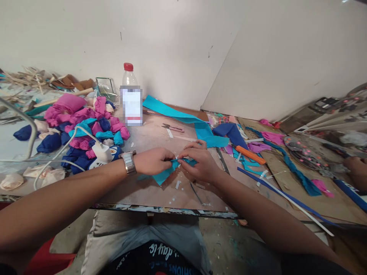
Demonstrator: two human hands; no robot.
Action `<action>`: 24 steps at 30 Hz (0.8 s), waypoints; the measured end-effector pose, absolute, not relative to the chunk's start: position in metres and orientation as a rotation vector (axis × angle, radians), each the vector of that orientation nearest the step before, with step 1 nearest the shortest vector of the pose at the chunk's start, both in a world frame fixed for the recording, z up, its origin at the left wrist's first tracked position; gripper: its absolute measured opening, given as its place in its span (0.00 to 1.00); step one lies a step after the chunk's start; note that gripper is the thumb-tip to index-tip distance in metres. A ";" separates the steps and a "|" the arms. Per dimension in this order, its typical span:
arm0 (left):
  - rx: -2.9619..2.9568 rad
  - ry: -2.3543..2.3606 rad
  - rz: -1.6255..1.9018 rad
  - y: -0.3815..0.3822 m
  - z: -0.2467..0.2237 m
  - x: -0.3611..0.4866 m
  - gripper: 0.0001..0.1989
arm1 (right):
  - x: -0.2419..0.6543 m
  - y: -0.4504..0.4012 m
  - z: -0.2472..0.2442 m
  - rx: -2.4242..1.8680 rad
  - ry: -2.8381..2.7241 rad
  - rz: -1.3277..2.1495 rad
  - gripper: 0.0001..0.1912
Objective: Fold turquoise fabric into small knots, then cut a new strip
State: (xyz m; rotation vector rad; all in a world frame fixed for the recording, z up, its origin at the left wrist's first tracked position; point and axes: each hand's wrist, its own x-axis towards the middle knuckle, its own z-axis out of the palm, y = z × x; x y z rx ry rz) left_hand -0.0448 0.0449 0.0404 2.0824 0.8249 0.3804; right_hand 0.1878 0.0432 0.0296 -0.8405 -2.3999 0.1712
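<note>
Both my hands meet over the middle of the table, pinching a piece of turquoise fabric [164, 175] between them. My left hand [155, 160], with a metal watch at its wrist, grips the gathered fabric from the left. From the right, my right hand [200, 160] has thumb and fingers closed on the same gathered part. A corner of the fabric hangs down below my left hand. Beyond the hands lie small thread snips [172, 128] and a long turquoise fabric strip [172, 110]. Small white scraps [177, 185] lie just below the fabric.
On the left is a heap of pink, blue and turquoise fabric bundles [83, 122] with a white plug [102, 152] and cable. A red-capped bottle [128, 74] stands near the wall. To the right lie an orange-handled cutter [250, 154] and fabric strips. Another person's hand [357, 170] shows far right.
</note>
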 end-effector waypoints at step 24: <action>1.297 0.773 0.200 0.048 0.033 -0.045 0.19 | 0.187 0.044 0.035 -0.675 -2.469 0.104 0.06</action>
